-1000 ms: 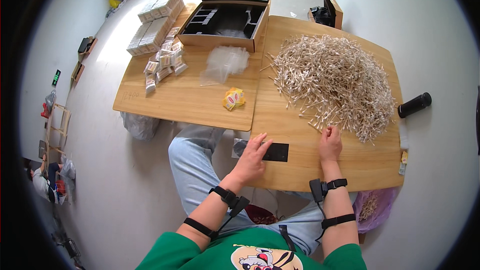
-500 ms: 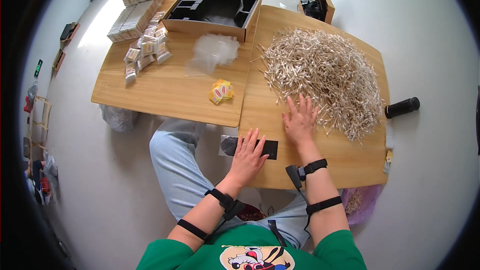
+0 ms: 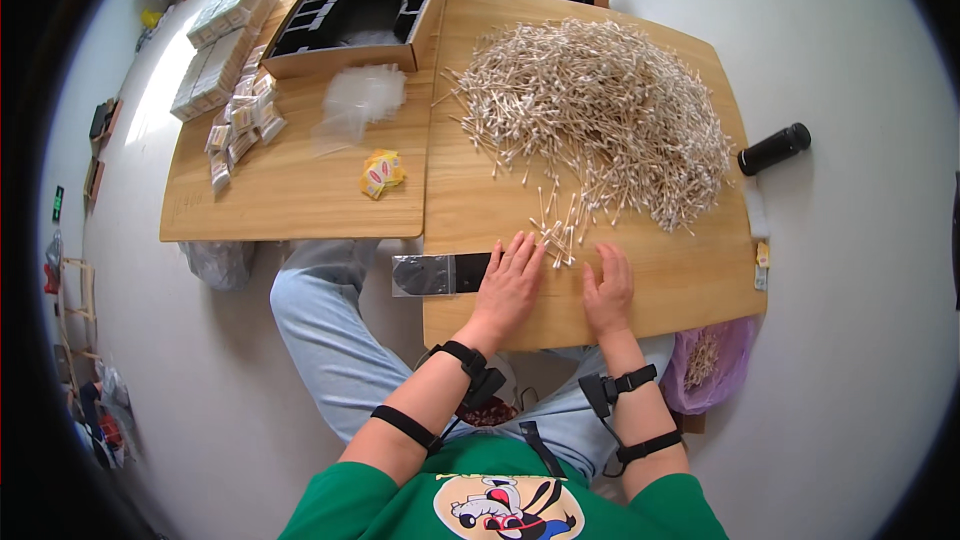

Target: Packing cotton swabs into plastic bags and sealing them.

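My left hand lies palm down with its fingers stretched out. It partly covers a black strip, and its fingertips reach a small loose cluster of cotton swabs. A clear zip bag lies at the strip's left end, past the table edge. To the right of the cluster, my right hand rests on the wood with fingers extended, holding nothing. Just beyond both hands spreads a large heap of cotton swabs, and the cluster sits at its near edge.
On the left table lie yellow packets, clear bags and filled swab packs. Stacked packs and an open box stand behind. A black bottle is at the right edge; a purple bag hangs below.
My right hand has drawn back from the heap toward me, and a small cluster of swabs now lies apart in front. My left hand has slid right along the strip. The view has shifted.
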{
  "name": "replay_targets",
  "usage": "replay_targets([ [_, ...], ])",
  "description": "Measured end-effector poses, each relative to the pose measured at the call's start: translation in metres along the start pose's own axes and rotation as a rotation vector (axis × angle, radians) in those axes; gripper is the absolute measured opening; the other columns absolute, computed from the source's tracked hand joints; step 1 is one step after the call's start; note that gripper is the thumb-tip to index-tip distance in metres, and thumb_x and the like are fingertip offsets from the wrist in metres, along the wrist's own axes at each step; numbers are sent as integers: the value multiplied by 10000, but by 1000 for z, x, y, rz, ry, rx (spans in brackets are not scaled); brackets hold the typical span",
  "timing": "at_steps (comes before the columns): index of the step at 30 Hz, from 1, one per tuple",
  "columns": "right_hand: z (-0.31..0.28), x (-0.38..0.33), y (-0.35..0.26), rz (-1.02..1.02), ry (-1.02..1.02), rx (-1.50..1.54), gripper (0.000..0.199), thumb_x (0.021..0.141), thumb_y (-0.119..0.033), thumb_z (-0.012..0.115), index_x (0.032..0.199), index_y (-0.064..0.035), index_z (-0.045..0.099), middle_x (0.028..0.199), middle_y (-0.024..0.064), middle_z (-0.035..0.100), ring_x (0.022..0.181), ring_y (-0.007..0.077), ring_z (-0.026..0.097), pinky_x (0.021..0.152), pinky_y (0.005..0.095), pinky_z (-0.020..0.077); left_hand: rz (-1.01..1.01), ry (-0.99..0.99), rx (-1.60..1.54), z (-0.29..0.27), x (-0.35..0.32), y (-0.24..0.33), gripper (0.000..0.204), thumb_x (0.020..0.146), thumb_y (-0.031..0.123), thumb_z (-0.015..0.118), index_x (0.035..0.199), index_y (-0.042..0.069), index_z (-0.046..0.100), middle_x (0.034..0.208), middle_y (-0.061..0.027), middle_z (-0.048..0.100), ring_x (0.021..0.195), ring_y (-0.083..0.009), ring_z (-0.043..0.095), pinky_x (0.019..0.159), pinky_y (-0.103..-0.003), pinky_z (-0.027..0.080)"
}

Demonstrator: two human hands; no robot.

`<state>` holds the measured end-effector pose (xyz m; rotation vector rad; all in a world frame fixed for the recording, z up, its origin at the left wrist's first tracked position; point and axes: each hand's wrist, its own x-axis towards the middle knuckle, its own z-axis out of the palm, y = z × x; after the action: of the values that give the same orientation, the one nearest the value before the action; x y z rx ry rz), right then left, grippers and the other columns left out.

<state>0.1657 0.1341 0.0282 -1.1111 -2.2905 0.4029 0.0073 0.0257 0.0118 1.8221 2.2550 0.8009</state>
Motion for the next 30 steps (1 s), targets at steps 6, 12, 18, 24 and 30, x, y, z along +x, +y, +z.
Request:
replay_targets([
  [6, -3, -6, -24, -90, -61, 68, 321, 816, -151, 698, 1124, -100, 622, 1067, 121, 589, 1020, 330, 553, 907, 440, 442, 125, 35, -17, -6, -7, -6, 321, 852, 102, 543, 1163, 69, 614, 1327, -92, 556, 1322, -251, 461, 1135, -436, 324],
  [12, 15, 15, 10, 35, 22, -23, 245, 798, -134, 707, 1036, -128, 649, 1035, 109, 580, 1004, 324, 553, 887, 431, 448, 108, 132, -76, -6, -5, 0, 205, 792, 69, 583, 992, 69, 630, 1149, -88, 610, 1175, -270, 547, 1062, -426, 404],
  [18, 15, 6, 22, 128, 271, 52, 224, 773, -88, 710, 991, -99, 663, 1030, 95, 587, 990, 324, 551, 885, 440, 450, 174, 176, -123, -9, -14, -2, 187, 749, 31, 628, 932, 65, 615, 1085, -98, 606, 1090, -305, 570, 1002, -419, 438],
  [24, 7, 27, -3, -70, 97, 0, 254, 749, -86, 723, 994, -131, 677, 1027, 77, 593, 1005, 291, 559, 869, 417, 454, 27, 243, -172, -12, -17, -2, 198, 773, 50, 616, 969, 59, 592, 1074, -101, 596, 1069, -301, 567, 953, -421, 446],
  [30, 21, 49, -15, -273, -82, 48, 253, 741, -80, 709, 986, -133, 676, 1029, 78, 605, 1016, 282, 566, 870, 406, 448, 31, 301, -153, -6, -13, -2, 191, 782, 20, 616, 967, 65, 595, 1050, -105, 598, 1026, -318, 572, 914, -419, 451],
])
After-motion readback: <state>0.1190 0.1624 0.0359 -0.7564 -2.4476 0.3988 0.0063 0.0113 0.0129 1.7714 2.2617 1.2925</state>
